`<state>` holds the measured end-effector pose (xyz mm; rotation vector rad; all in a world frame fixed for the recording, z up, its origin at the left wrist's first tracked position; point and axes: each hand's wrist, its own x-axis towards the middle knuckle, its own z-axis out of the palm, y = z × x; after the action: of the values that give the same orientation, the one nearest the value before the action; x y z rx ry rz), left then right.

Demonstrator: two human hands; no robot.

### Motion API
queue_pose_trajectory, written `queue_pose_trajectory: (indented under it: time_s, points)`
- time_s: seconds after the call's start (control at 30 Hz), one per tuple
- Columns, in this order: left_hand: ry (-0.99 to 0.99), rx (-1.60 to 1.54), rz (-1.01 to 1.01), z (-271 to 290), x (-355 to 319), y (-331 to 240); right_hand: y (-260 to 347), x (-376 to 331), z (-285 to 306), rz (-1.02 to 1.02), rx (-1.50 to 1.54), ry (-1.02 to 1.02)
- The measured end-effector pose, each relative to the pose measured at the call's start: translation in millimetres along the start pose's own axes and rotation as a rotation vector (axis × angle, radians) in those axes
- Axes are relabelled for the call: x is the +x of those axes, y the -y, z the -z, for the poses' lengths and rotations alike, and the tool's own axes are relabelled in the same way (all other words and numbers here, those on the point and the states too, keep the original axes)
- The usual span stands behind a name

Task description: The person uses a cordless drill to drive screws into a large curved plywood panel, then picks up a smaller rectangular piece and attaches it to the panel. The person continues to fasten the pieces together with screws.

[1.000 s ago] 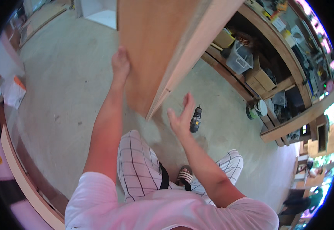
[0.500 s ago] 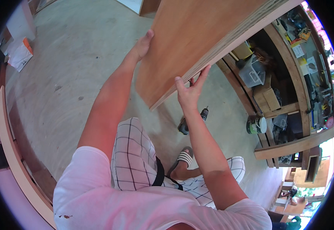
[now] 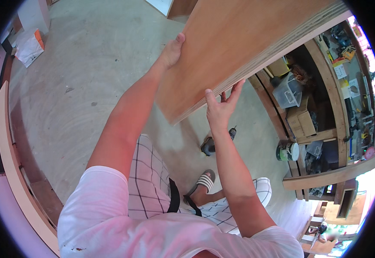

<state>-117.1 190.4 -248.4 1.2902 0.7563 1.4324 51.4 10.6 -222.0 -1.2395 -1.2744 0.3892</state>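
A large brown wooden panel (image 3: 222,51) with a pale, layered edge is held up at a tilt in front of me. My left hand (image 3: 172,51) grips its left edge, thumb on the face and the other fingers hidden behind. Lower down, my right hand (image 3: 222,109) is closed around the pale right edge, thumb on the near side and fingers reaching to the underside. The panel's far end runs out of the picture at the top. Beneath my right forearm, a dark cordless drill (image 3: 215,144) lies on the floor, partly covered by the arm.
On the right, wooden shelving (image 3: 331,81) holds a clear plastic bin (image 3: 288,92), a cardboard box (image 3: 301,120) and tools. A white-lidded bucket (image 3: 287,152) stands beside it. A white and orange bag (image 3: 29,47) lies far left, above a long curved-looking board (image 3: 4,129). Another person (image 3: 324,232) appears lower right.
The view has turned slightly, so floor and shelving sit differently in it. The panel and both hands appear a little further right; both grips stay the same.
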Motion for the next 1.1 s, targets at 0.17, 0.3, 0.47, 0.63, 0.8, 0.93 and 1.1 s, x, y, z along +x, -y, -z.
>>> queue_pose_trajectory:
  time_s: [0.17, 0.3, 0.47, 0.63, 0.8, 0.93, 1.1]
  points:
    - [-0.191, 0.073, -0.046, -3.3, 4.6, 9.8, 2.0, -1.1, -2.8, 0.028, 0.028, 0.020]
    - [-0.325, 0.150, -0.031, -9.5, 1.3, 11.5, 2.1, -4.0, -6.3, 0.044, 0.068, 0.014]
    - [-0.432, 0.279, 0.020, -13.7, -0.6, 7.0, 2.9, -3.0, -4.5, 0.040, 0.017, 0.014]
    - [-0.227, 0.160, -0.121, -2.2, 5.9, 9.2, 4.5, -3.9, 0.0, -0.010, 0.030, 0.019]
    - [-0.083, 0.091, -0.102, 5.8, 16.0, 17.7, 2.9, -3.3, 4.6, -0.014, 0.014, 0.045]
    - [-0.041, 0.052, -0.134, 7.0, 16.3, 18.3, 4.6, -3.6, 6.3, -0.020, 0.060, 0.051]
    - [-0.189, 0.216, -0.072, 2.0, 6.9, 11.8, 9.5, -2.4, 2.9, -0.047, 0.005, 0.038]
